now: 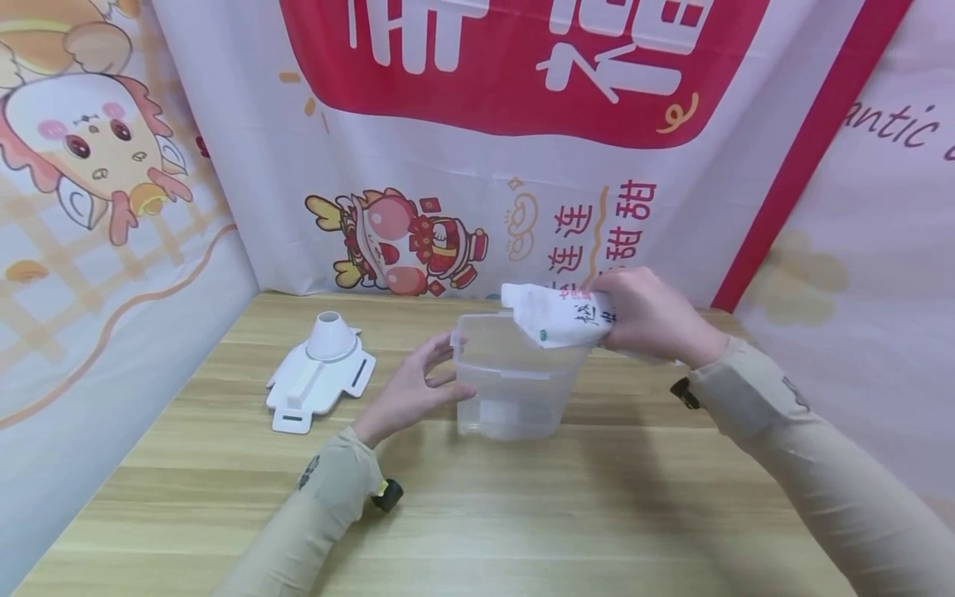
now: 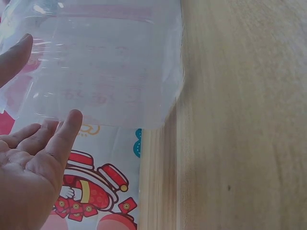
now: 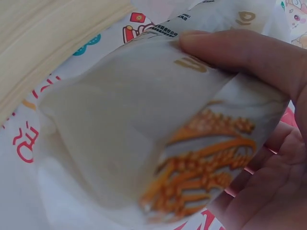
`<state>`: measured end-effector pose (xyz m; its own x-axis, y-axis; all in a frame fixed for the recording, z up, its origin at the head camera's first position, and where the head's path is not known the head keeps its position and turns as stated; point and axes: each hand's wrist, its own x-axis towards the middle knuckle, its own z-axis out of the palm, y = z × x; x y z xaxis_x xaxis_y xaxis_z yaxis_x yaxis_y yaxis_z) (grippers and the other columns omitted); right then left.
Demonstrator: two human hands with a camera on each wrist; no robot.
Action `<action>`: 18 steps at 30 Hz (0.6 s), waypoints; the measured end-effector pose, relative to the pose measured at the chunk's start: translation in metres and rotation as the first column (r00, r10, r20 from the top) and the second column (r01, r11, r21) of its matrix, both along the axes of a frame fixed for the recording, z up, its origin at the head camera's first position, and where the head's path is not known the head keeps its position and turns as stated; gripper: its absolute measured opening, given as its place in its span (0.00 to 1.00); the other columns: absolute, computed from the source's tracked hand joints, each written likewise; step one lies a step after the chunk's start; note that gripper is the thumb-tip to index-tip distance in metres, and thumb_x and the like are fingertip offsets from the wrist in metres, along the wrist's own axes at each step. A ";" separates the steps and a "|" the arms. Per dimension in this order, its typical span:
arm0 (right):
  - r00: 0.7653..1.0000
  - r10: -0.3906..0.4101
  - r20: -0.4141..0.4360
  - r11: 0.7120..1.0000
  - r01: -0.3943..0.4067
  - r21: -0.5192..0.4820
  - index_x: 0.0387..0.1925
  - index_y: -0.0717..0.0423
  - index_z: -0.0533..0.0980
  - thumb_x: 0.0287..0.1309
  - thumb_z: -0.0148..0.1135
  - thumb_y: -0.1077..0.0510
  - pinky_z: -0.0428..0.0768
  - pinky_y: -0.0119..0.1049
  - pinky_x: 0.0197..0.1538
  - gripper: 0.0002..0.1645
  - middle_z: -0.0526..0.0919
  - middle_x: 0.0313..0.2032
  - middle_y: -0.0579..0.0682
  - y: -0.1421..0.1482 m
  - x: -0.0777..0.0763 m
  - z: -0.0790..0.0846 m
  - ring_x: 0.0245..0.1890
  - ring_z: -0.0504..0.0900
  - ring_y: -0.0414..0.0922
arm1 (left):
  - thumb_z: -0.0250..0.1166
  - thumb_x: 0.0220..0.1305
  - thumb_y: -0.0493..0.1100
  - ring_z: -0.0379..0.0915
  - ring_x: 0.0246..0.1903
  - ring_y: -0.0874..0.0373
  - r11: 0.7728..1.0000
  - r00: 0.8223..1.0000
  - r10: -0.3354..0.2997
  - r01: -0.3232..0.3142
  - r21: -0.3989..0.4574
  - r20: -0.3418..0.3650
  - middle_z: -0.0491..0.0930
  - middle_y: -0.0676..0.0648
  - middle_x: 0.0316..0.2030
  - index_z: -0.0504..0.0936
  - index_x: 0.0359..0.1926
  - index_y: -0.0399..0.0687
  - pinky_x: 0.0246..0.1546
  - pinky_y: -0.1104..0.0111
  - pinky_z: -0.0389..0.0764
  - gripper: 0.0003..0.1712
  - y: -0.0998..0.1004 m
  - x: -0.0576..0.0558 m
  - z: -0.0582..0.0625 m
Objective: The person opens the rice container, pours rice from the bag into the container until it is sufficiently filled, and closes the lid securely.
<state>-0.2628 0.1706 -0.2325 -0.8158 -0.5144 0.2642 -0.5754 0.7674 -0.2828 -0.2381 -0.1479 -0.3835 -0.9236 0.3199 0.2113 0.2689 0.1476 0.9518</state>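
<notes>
My right hand [image 1: 656, 319] grips a white printed plastic bag [image 1: 559, 315] and holds it sideways over the top of a clear plastic container [image 1: 515, 390]. In the right wrist view the thumb lies across the bag [image 3: 110, 129], which carries a picture of orange grain ears; its contents cannot be made out. The container stands upright on the table, and no contents show through its wall. At its left side is my left hand [image 1: 418, 390], thumb and fingers spread around the near corner. In the left wrist view its fingertips [image 2: 74, 117] are at the container wall [image 2: 105, 72].
On the wooden table [image 1: 477, 514], to the left of the container, lies a white plastic lid-like piece [image 1: 321, 381] with a cone-shaped spout and slotted tabs. A printed cloth [image 1: 418, 149] hangs behind the table's back edge, with more cloth on both sides.
</notes>
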 end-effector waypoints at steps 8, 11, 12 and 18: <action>1.000 0.001 0.004 0.999 -0.001 0.034 0.48 0.52 0.83 0.39 0.82 0.62 0.83 0.51 0.45 0.28 0.84 0.45 0.50 -0.007 0.001 0.002 0.41 0.82 0.49 | 0.78 0.52 0.47 0.62 0.65 0.50 1.000 1.000 0.021 -0.021 -0.004 0.002 0.67 0.48 0.67 0.62 0.71 0.49 0.59 0.59 0.73 0.49 0.000 0.000 -0.001; 1.000 0.019 -0.008 0.999 -0.018 0.049 0.48 0.52 0.83 0.38 0.82 0.65 0.83 0.51 0.45 0.30 0.84 0.45 0.50 -0.011 0.000 0.002 0.42 0.82 0.49 | 0.78 0.52 0.46 0.62 0.65 0.50 1.000 1.000 0.023 -0.023 -0.003 -0.004 0.67 0.49 0.66 0.63 0.71 0.51 0.59 0.58 0.73 0.48 0.001 0.000 -0.001; 1.000 0.025 -0.017 0.998 -0.024 0.058 0.48 0.52 0.83 0.37 0.82 0.65 0.83 0.51 0.45 0.30 0.84 0.45 0.50 -0.012 0.000 0.002 0.41 0.82 0.49 | 0.78 0.52 0.46 0.62 0.65 0.50 1.000 1.000 0.024 -0.024 -0.005 -0.006 0.68 0.50 0.66 0.63 0.70 0.52 0.59 0.58 0.73 0.47 0.001 0.000 -0.001; 0.997 0.042 -0.067 0.992 -0.033 0.125 0.44 0.55 0.84 0.33 0.79 0.70 0.81 0.50 0.45 0.29 0.85 0.41 0.51 -0.017 -0.002 0.003 0.41 0.80 0.51 | 0.78 0.53 0.47 0.63 0.65 0.50 1.000 1.000 0.018 -0.018 -0.010 0.005 0.67 0.51 0.67 0.63 0.71 0.55 0.58 0.58 0.74 0.47 0.000 -0.001 -0.001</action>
